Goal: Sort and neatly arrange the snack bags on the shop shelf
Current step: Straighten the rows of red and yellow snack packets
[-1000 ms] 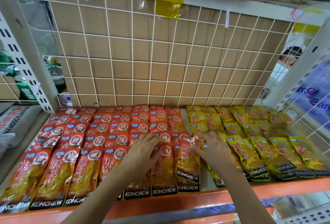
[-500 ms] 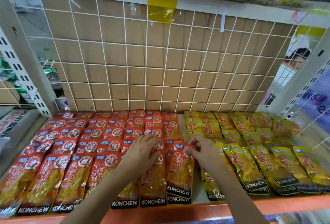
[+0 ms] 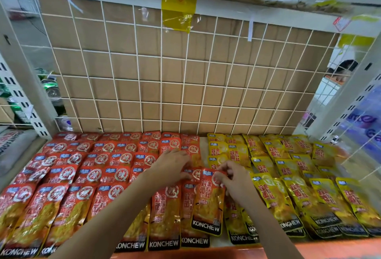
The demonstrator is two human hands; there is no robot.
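Red snack bags (image 3: 86,176) lie in overlapping rows on the left half of the shelf, yellow snack bags (image 3: 288,180) on the right half. My right hand (image 3: 233,180) pinches the top edge of one red bag (image 3: 209,203) that lies tilted at the seam between the two colours, over other red bags. My left hand (image 3: 171,166) rests with spread fingers on the red bags just left of it, touching the tops of the bags in the rightmost red column.
A white wire grid backed with cardboard (image 3: 185,77) closes the back of the shelf. White uprights (image 3: 22,85) stand at both sides. The orange shelf lip (image 3: 206,253) runs along the front. A wire side panel (image 3: 358,141) borders the yellow bags.
My right hand has kept hold of the red bag and shifted it slightly right and back. The left hand slid back along the red column. The camera has tilted lower.
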